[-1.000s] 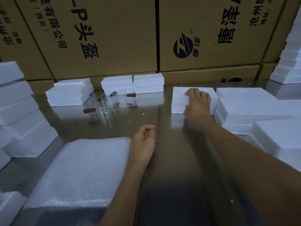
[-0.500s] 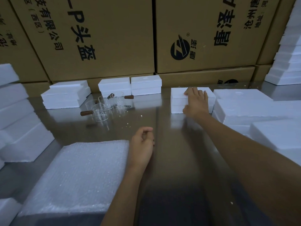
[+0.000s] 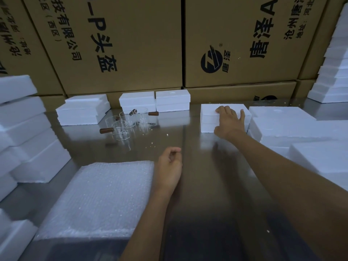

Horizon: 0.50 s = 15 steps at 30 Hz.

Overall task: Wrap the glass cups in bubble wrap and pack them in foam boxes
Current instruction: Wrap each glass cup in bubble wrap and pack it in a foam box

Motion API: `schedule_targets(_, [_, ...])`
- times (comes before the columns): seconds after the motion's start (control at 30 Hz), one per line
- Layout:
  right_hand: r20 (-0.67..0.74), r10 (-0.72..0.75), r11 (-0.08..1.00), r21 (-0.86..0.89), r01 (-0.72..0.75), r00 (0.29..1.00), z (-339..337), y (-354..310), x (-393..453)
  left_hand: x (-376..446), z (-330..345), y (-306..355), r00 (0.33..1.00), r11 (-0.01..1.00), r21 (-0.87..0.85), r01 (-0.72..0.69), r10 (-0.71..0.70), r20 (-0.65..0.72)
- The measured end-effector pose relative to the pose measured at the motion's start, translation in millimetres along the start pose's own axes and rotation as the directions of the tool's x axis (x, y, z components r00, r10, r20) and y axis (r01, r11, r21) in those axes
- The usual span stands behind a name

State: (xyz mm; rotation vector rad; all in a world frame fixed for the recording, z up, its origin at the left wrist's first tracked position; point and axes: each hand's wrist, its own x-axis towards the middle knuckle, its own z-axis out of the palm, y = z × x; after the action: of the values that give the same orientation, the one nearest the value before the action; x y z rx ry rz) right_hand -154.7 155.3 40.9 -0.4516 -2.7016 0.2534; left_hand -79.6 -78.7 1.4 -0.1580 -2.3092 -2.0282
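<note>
Cardboard cartons backed the counter where the right hand gripped a far foam box, best slid gently nearer, left hand loosely curled and empty beside bubble wrap, glass cups far left.

Readable print on cardboard cartons only, all rotated or sideways.
Left carton, left of central seam between cartons: large black "P头盔"; smaller "技有限公司" and "(西区)" further left.
Right carton, right of seam: round black logo with ® mark, large "A" at top edge, column of Chinese characters, not reliably legible.
Foam boxes: no print seen.
</note>
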Motion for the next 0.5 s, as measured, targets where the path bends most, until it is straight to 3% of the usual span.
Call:
schedule_targets(0.1, [0.096,-0.001,0.999,-0.040,0.004,0.995,-9,-3,-1,2,2,-3,1.000,1.000,0.001,0.002,-0.002,-0.014])
schedule_targets(0.17, [0.049,-0.025,0.999,0.037,0.023,0.998,-14,-9,-4,4,4,-7,0.999,1.000,0.002,0.003,-0.003,-0.040])
schedule_targets(0.23, [-0.153,-0.087,0.955,0.267,0.126,0.984,-16,-24,-12,9,8,-9,0.997,1.000,0.000,0.015,-0.015,-0.078])
schedule_targets(0.3, [-0.197,-0.088,0.822,0.539,0.183,0.976,-12,-50,-21,22,12,-8,0.993,0.999,0.009,0.050,-0.049,-0.109])
schedule_targets(0.37, [-0.015,-0.093,0.670,0.739,0.074,0.996,3,-82,-29,44,16,-4,0.992,0.995,0.054,0.083,-0.077,-0.103])
schedule_targets(0.43, [0.193,-0.072,0.551,0.826,-0.122,0.979,27,-105,-34,68,21,-1,0.993,0.992,0.083,0.097,-0.090,-0.082])
schedule_targets(0.5, [0.260,0.025,0.476,0.846,-0.240,0.965,51,-113,-31,92,27,0,0.993,0.989,0.110,0.101,-0.093,-0.078])
